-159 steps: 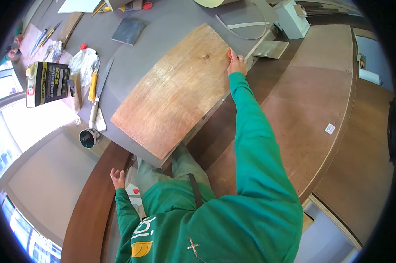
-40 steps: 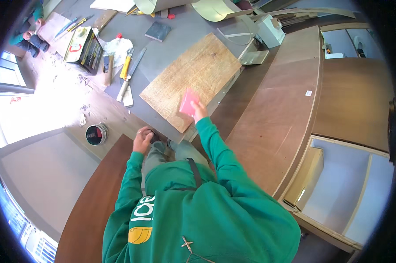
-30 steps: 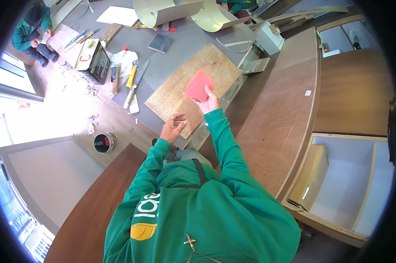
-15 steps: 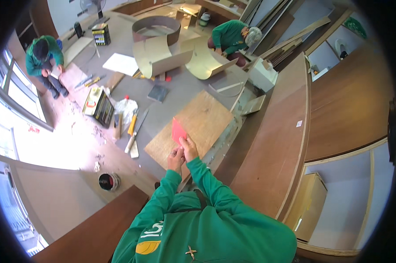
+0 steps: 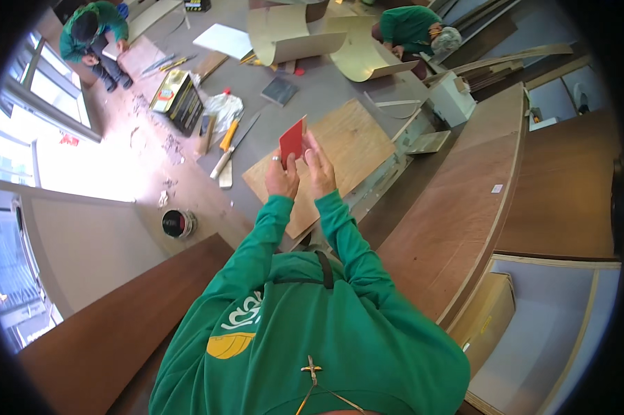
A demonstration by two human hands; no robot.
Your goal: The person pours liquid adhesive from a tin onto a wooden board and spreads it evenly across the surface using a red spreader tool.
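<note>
In front of me, over a plywood board [image 5: 357, 135], I hold up a flat red piece [image 5: 292, 144], roughly rectangular; its exact kind does not show. My left hand [image 5: 282, 180] is closed on its lower left edge, with the thumb across the front and a ring on one finger. Against its right edge, my right hand [image 5: 319, 168] grips with the fingers upright, some of them partly behind it. Left of the board lie a long-bladed handsaw [image 5: 230, 153] and a yellow-handled tool [image 5: 229, 135].
A black and yellow tin [image 5: 178, 104] stands beside crumpled white plastic [image 5: 225, 111]. A bucket [image 5: 179, 223] sits lower left. Farther off are curved panels [image 5: 370, 52] and a dark square block [image 5: 279, 90]. Two people, at left [image 5: 94, 34] and right [image 5: 412, 34], work low down. Long wooden panels [image 5: 457, 200] flank my right.
The red piece has turned to show a broader face. My left hand has moved up onto its left edge, my right hand to its right edge. The whole view has shifted downward.
</note>
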